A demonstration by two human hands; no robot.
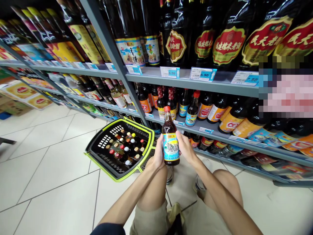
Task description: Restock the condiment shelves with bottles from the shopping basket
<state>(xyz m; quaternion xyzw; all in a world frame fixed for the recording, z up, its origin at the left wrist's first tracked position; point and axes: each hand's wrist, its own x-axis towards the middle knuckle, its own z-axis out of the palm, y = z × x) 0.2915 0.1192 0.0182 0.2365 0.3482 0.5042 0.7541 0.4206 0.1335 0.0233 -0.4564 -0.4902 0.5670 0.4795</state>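
Upright between my two hands is a dark glass bottle of fish sauce [171, 143] with a red cap and a blue and yellow label facing me. My left hand [158, 153] grips its left side and my right hand [186, 147] its right side, fingers partly hidden behind the glass. The bottle is held above my knees, in front of the lower shelf. Left of my left hand, a black shopping basket [97, 156] with lime-green edging stands on the floor, holding several capped bottles [126, 149].
A grey shelf rack [212, 83] runs across the view, packed with sauce bottles. Bottles with similar blue labels [191, 118] stand on its middle level. Cartons [23, 91] sit on the tiled floor [58, 169] at far left. A blurred-out patch covers part of the right side.
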